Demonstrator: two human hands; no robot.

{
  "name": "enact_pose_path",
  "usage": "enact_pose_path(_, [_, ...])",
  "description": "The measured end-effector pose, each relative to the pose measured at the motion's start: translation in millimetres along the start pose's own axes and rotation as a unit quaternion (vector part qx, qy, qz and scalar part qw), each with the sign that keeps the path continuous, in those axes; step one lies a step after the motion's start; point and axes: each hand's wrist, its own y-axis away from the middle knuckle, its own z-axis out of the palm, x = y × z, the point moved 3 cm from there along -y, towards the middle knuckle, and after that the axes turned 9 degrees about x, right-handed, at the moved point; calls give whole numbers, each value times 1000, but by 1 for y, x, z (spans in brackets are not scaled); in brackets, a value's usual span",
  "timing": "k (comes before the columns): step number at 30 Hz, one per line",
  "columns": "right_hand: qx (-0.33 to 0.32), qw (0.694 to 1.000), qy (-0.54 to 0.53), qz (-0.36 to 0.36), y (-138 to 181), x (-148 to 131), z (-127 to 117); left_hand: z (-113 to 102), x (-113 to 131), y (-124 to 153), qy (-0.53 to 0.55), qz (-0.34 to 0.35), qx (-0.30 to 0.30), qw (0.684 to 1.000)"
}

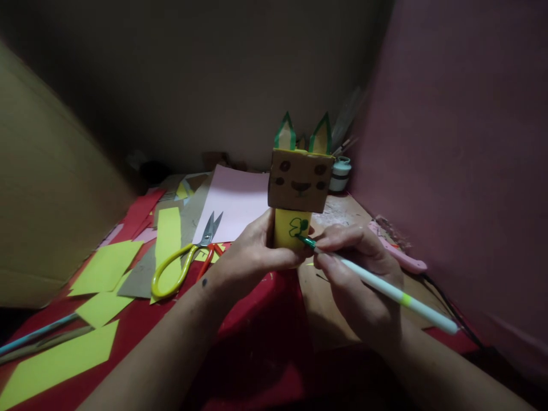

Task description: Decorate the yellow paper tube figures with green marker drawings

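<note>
A paper craft animal [299, 182] stands upright in the middle: a brown cardboard box head with a drawn face, two green-edged ears, and a yellow body [286, 228]. My left hand [252, 257] is wrapped round the yellow body. My right hand [355, 274] pinches a white pen with a green tip [385, 288]. The tip touches a green drawing on the yellow body.
Yellow-handled scissors [184, 260] lie left of my hands, among yellow paper pieces [105, 265], brown card and a pink sheet [233, 202] on a red surface [257, 342]. A small white jar [340, 174] stands behind the figure. A pink wall [462, 142] rises at the right, a cardboard panel [47, 188] at the left.
</note>
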Motion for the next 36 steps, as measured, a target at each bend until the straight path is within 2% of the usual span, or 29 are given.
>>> enact_pose_path(9, [9, 1000, 4, 15, 0, 1, -2, 0, 0, 0, 8, -2, 4, 1000])
enact_pose_path(19, [13, 1000, 3, 23, 0, 0, 0, 1, 0, 0, -38, 1, 17, 999])
enact_pose_path(36, [9, 999, 7, 34, 0, 1, -5, 1, -1, -1, -29, -2, 15, 999])
